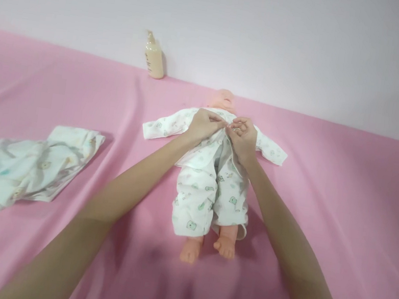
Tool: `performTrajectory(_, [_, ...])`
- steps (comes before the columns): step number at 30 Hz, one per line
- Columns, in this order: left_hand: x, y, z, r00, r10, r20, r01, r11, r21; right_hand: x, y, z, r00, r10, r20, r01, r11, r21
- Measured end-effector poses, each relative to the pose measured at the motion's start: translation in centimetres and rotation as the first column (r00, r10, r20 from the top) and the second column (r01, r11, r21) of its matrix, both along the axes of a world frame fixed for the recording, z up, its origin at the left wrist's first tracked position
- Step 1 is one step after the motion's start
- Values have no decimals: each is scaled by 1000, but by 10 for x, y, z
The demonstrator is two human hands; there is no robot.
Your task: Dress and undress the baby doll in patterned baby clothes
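A baby doll point(226, 100) lies on its back, feet towards me, dressed in a white printed jacket point(173, 122) and matching trousers point(194, 203). My left hand point(205, 124) pinches the jacket's front edge high on the chest. Close against it, my right hand point(244, 136) pinches the other front edge, and the fingertips of both hands nearly meet. Below the hands the jacket front hangs apart over the belly. Whatever fastening sits between my fingertips is too small to make out. Both sleeves are spread out sideways, with no doll hands showing at the cuffs.
A crumpled white printed cloth point(34, 166) lies at the left. Against the pale wall point(274, 41) at the back stands a cream pump bottle point(155, 59). Pink sheet point(344, 199) with soft folds covers the surface under everything.
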State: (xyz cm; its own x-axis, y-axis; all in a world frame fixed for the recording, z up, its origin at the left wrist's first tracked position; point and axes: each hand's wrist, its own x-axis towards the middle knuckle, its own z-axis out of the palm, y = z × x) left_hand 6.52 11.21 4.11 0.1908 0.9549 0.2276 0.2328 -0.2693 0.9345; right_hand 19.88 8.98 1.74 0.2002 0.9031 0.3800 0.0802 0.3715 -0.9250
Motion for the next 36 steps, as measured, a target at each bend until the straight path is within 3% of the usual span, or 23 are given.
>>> performTrajectory(4, [0, 4, -2, 997, -57, 58, 61, 995, -77, 3, 2, 4, 975, 0, -223, -33, 989, -144])
performTrajectory(8, [-4, 9, 4, 987, -156, -47, 153, 986, -62, 4, 2, 5, 950, -79, -303, 2, 969, -248])
performTrajectory(11, [-9, 3, 19, 932, -186, -311, 206, 978, 32, 4, 0, 7, 980, -140, -141, 109, 971, -214])
performTrajectory(13, [-12, -9, 30, 820, -173, -546, 262, 961, 90, 4, -6, 13, 978, -142, 153, 164, 976, -146])
performTrajectory(15, [-14, -23, 40, 675, -122, -728, 313, 940, 132, 4, -16, 25, 859, -76, 506, 136, 987, -83])
performTrajectory(17, [-16, -36, 47, 564, -90, -821, 354, 925, 141, 5, -30, 38, 651, 7, 759, 84, 993, -81])
performTrajectory(20, [-18, -49, 51, 472, -175, -864, 419, 907, 46, 5, -49, 55, 418, 138, 898, 63, 982, -180])
performTrajectory(23, [-18, -52, 53, 468, -203, -860, 425, 905, 17, 4, -59, 62, 317, 177, 932, 107, 970, -220])
performTrajectory(26, [-14, -52, 51, 519, -105, -849, 364, 925, 108, 7, -58, 60, 355, 136, 925, 177, 962, -209])
performTrajectory(29, [-11, -52, 47, 502, -64, -863, 369, 918, 147, 13, -53, 57, 511, 195, 837, 95, 955, -280])
performTrajectory(32, [-12, -51, 44, 503, -94, -859, 412, 900, 143, 17, -51, 58, 554, 209, 806, 52, 958, -284])
performTrajectory(34, [-14, -49, 44, 558, -124, -820, 431, 889, 159, 18, -52, 63, 583, 217, 783, 60, 950, -307])
performTrajectory(36, [-17, -45, 45, 655, -164, -738, 432, 882, 188, 18, -52, 68, 674, 243, 697, 37, 932, -360])
